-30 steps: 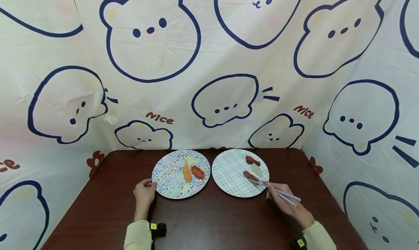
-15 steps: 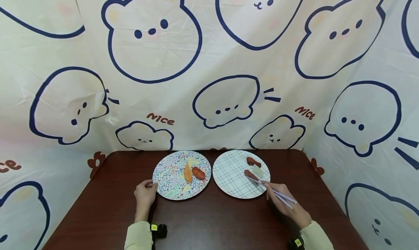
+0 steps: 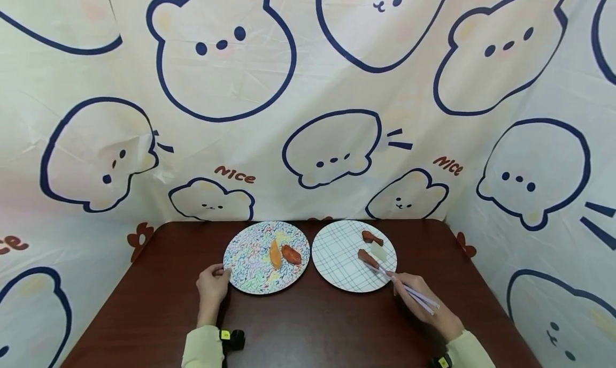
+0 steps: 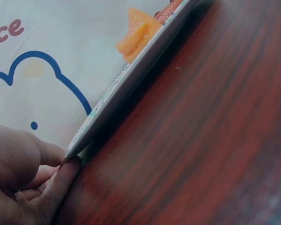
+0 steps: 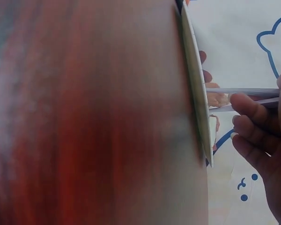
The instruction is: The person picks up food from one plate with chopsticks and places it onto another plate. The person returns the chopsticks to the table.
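My left hand (image 3: 212,290) pinches the near-left rim of a plate with a multicoloured scribble pattern (image 3: 245,261). In the left wrist view the thumb (image 4: 63,185) lies under that rim. An orange wedge (image 3: 275,254) and a reddish-brown chicken wing (image 3: 291,254) lie on this plate. My right hand (image 3: 425,301) holds pale purple chopsticks (image 3: 420,298) over a white grid-patterned plate (image 3: 337,255). Their tips are at the nearer chicken drumstick (image 3: 368,258), one on either side of it in the right wrist view. A second drumstick (image 3: 372,237) and a pale green piece (image 3: 379,251) lie behind it.
The two plates stand side by side at the back of the dark brown wooden table (image 3: 308,325). A white cloth printed with bear outlines (image 3: 332,197) hangs right behind the table and along both sides.
The chopsticks' back ends have dipped slightly towards me, and the right hand has shifted a little. The nearer drumstick has tilted slightly. My left hand keeps its place on the rim.
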A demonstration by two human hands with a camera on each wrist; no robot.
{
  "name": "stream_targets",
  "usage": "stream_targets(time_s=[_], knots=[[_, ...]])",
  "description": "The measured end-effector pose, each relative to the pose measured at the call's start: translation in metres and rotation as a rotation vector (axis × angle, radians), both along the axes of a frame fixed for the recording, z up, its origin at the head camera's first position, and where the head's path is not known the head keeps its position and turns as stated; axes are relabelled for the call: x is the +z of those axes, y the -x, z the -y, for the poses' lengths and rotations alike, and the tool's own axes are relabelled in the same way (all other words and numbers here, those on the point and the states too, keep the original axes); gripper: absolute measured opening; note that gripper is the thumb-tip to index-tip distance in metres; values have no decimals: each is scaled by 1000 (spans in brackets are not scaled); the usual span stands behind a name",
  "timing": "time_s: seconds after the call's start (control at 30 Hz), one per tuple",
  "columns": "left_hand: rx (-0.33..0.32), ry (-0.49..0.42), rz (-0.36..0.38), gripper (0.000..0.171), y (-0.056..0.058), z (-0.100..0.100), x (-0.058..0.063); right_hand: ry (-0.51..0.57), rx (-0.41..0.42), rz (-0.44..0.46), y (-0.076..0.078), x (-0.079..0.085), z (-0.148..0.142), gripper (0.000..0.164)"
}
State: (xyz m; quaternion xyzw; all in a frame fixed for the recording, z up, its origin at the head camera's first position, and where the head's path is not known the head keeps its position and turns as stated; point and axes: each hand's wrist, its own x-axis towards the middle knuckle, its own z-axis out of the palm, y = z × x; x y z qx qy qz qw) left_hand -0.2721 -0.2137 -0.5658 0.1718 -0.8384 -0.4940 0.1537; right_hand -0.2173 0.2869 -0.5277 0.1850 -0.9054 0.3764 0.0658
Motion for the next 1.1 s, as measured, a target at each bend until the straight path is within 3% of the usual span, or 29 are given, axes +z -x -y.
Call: stream_targets(time_s=[0.2, 0.5, 0.83, 1.1], knots=[[9, 5, -12, 32, -1, 2, -3, -21, 97, -41, -1, 0, 5, 34], [-4, 6, -7, 33, 0, 1, -1, -63, 38, -127, -2, 9, 10, 28], [-9, 7, -13, 33, -2, 0, -2, -219, 67, -363, -8, 19, 12, 30], [1, 17, -20, 33, -2, 0, 0, -293, 38, -463, -9, 19, 13, 33]])
